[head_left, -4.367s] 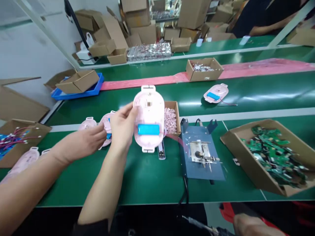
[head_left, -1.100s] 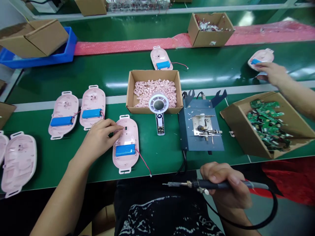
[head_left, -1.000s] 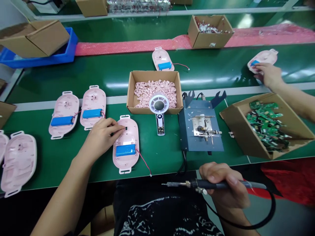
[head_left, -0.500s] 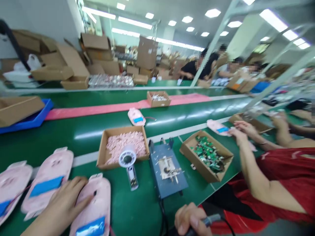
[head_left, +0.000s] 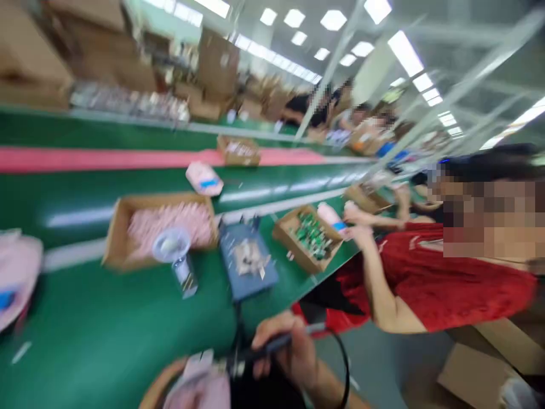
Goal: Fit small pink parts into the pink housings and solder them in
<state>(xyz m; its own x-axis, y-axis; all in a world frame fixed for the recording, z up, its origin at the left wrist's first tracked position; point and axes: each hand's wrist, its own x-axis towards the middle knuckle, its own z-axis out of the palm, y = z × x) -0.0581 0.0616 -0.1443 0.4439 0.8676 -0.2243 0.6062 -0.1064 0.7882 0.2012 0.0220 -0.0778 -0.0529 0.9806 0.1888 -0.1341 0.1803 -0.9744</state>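
Note:
At the bottom edge, a pink plastic shell (head_left: 213,393) is held up by my left hand (head_left: 164,382), which curls round its left side. Most of that hand is cut off by the frame or hidden. My right hand (head_left: 293,346) grips a pen-shaped corded tool (head_left: 279,343) with a dark handle, perhaps a soldering iron. The tool's front end points left and lies close to the shell's upper right corner; blur hides whether they touch. A black cable (head_left: 344,363) hangs from its rear end.
Beyond my hands are a blue-grey box (head_left: 238,287) with a stained pad, a small fan (head_left: 172,247), a carton of pink pieces (head_left: 117,227) and a carton of green circuit boards (head_left: 293,247). Another pink shell (head_left: 17,267) lies left. A co-worker in red (head_left: 451,284) works at right.
My left hand has brought a pink shell from the table to the front of my body. My right hand has raised the tool towards it. The view has swung right.

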